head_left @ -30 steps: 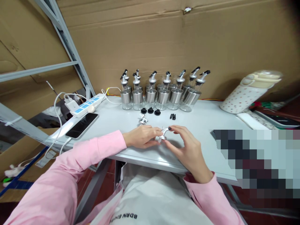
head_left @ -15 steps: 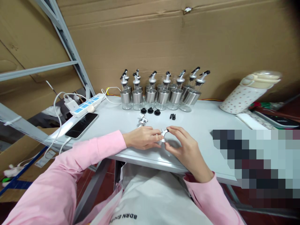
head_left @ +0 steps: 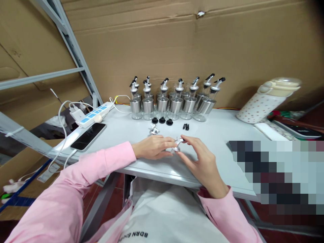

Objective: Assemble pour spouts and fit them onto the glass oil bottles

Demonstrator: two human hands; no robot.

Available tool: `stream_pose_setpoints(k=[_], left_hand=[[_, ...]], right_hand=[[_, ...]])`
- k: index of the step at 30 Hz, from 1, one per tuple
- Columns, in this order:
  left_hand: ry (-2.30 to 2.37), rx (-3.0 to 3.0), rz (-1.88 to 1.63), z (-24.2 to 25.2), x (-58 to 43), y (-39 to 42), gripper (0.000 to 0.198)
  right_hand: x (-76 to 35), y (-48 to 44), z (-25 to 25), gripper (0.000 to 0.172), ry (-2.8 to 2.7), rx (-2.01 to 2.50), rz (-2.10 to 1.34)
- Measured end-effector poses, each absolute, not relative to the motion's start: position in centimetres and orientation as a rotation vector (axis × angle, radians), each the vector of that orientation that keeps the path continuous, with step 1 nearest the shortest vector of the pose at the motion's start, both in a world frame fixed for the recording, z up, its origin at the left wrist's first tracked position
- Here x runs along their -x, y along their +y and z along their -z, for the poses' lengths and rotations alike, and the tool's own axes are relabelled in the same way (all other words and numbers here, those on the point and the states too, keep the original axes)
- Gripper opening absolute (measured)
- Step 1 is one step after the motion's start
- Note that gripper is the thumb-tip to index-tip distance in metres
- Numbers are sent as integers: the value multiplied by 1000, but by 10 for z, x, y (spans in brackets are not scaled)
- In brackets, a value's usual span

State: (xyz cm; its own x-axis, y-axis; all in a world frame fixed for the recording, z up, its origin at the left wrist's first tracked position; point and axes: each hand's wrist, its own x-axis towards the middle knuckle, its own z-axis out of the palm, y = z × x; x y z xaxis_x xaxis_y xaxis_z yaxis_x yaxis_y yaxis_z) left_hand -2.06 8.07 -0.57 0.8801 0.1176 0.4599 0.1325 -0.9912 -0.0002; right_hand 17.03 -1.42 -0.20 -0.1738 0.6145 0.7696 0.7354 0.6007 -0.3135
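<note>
A silver pour spout (head_left: 177, 147) with a black flip cap (head_left: 182, 140) is between my two hands, low over the table's front. My left hand (head_left: 155, 147) grips the spout's body from the left with closed fingers. From the right, my right hand (head_left: 199, 157) has its fingertips closed on the cap end and the base. Just beyond my left hand lie loose silver spout parts (head_left: 154, 129). Behind those sit three black stoppers (head_left: 162, 120), and to their right are small black flip caps (head_left: 186, 127).
Several glass and steel oil bottles (head_left: 175, 105) with spouts stand along the cardboard wall (head_left: 162, 44). A phone (head_left: 88, 136) and a power strip (head_left: 95, 114) with cables lie at left. A dotted drinking bottle (head_left: 262, 103) leans at right, near a blurred-out area.
The spout has tilted, and its black cap now points more to the right. My fingers have shifted slightly around it; the loose parts and bottles stay in place.
</note>
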Motion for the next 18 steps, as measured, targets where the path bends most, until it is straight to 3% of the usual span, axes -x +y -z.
stream_pose_setpoints(k=[6, 10, 13, 18], left_hand=[[-179, 3012, 740, 0, 23, 82, 36], [-204, 2943, 1142, -2, 29, 94, 46], [-651, 2807, 1399, -4, 37, 111, 48], [-1084, 2870, 926, 0, 45, 137, 46]], right_hand=[[-170, -14, 2, 30, -1824, 1085, 170], [-170, -15, 3, 29, -1762, 1131, 184], [-170, -15, 4, 29, -1746, 1159, 181], [-169, -16, 1, 28, -1764, 1149, 178]])
